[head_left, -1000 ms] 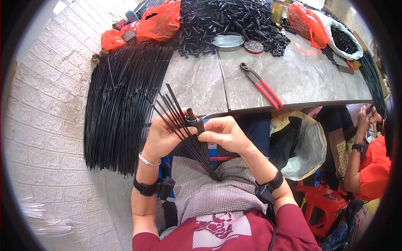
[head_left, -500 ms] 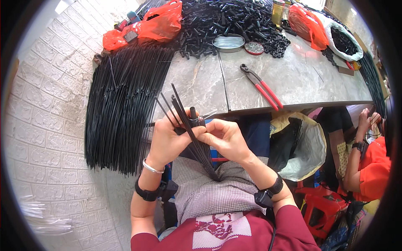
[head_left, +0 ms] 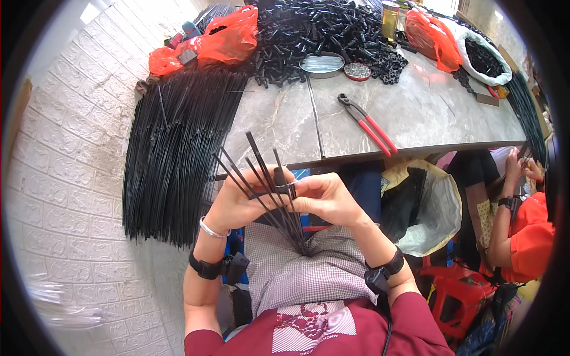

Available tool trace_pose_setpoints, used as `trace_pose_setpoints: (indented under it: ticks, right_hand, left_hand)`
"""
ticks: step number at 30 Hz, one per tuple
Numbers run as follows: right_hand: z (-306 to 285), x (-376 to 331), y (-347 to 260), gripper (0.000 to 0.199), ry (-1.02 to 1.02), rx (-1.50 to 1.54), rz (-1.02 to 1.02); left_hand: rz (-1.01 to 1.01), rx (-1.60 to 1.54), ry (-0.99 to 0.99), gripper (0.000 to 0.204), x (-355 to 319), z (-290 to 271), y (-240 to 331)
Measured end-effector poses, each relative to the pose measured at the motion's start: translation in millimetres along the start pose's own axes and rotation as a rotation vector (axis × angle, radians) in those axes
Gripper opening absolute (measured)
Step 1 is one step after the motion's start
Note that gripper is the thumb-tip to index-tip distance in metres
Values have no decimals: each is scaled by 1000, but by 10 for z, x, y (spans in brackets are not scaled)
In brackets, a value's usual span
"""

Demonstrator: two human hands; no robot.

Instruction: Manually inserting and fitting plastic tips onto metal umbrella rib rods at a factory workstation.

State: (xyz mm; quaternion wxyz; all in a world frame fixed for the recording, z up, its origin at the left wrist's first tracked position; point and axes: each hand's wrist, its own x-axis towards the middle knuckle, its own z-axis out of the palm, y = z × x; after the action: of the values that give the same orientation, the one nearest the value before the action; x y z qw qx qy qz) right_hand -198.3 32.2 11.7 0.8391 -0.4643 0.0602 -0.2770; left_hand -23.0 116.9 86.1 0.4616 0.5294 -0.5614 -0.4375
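A fan of thin black rods (head_left: 261,178) sits right in front of the chest, just below the table edge, its lower ends gathered together over the checked apron (head_left: 309,279) and its upper ends splayed out. The left hand (head_left: 243,202) wraps around the fan from the left, fingers curled about the rods. The right hand (head_left: 326,199) meets it from the right, thumb and forefinger pinching a small black piece (head_left: 280,178) at the rods. Beyond, a big sheaf of long black rods (head_left: 172,154) hangs over the left end of the grey table (head_left: 415,113). Red-handled pincers (head_left: 368,124) lie further right. At the far right, another person's hands (head_left: 522,169) work too.
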Motion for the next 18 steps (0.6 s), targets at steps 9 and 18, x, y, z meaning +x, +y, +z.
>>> trace_pose_setpoints:
  ticks: [9, 18]
  right_hand:
    - [162, -29, 5, 14, 229, -392, -31]
    - [205, -2, 52, 11, 251, -400, -209]
  left_hand:
    - [115, -80, 81, 49, -37, -5, -166]
    - [180, -100, 87, 43, -53, -32, -245]
